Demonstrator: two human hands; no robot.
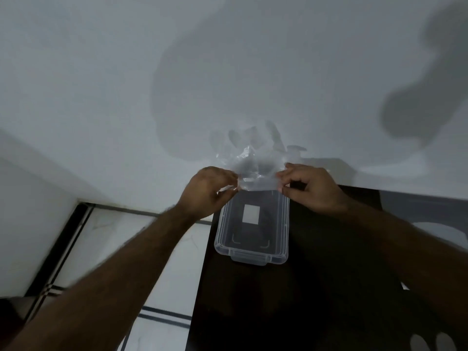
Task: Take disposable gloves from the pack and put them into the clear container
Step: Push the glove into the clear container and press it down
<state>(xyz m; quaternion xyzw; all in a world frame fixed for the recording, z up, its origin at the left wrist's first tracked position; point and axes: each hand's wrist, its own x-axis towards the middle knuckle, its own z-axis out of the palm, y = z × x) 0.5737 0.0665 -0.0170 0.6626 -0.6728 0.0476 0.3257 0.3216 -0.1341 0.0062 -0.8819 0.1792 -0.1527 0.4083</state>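
Observation:
A thin clear disposable glove (pixel 255 160) is stretched in the air between my two hands, its fingers pointing up toward the wall. My left hand (pixel 206 192) pinches its left cuff edge and my right hand (pixel 310 190) pinches the right one. Directly below the glove, the clear container (pixel 220 239) stands open on a dark table, with a white label on its floor and nothing else inside. No glove pack shows clearly in this view.
The dark table (pixel 316 287) stands against a white wall (pixel 126 84). Its left edge drops to a pale tiled floor (pixel 162 279) with dark lines. Something pale (pixel 420 343) lies at the table's near right corner.

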